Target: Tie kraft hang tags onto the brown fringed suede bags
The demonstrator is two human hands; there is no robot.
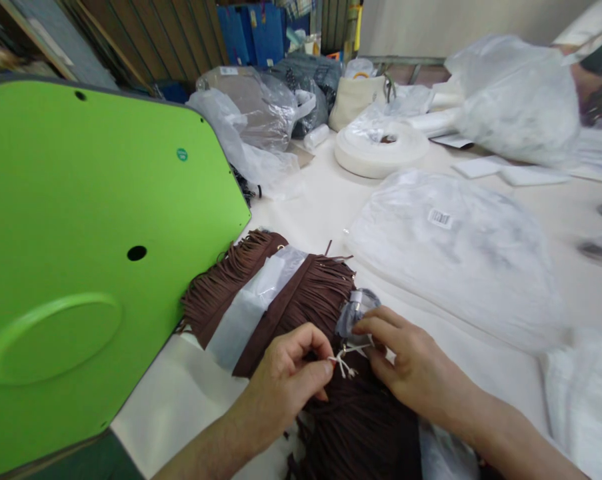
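Observation:
A thin white string (344, 365), knotted in its middle, stretches between my two hands over a dark brown fringed piece (365, 413). My left hand (295, 373) pinches the string's left side between thumb and forefinger. On the other side, my right hand (405, 360) has its fingers closed on the string's right end. A small metal piece shows beside the knot. Just above my right fingers lies a small clear plastic packet (358, 307). Beyond my left hand is another brown fringed piece (305, 293) with a band of clear plastic wrap (255, 300) across it.
A bright green machine panel (105, 187) fills the left side. Across the white table (325, 213) lie a clear bag with a barcode label (455, 247), a roll of white tape (375, 150) and stuffed plastic bags (515, 100). Another person's arm (588, 87) is at the far right.

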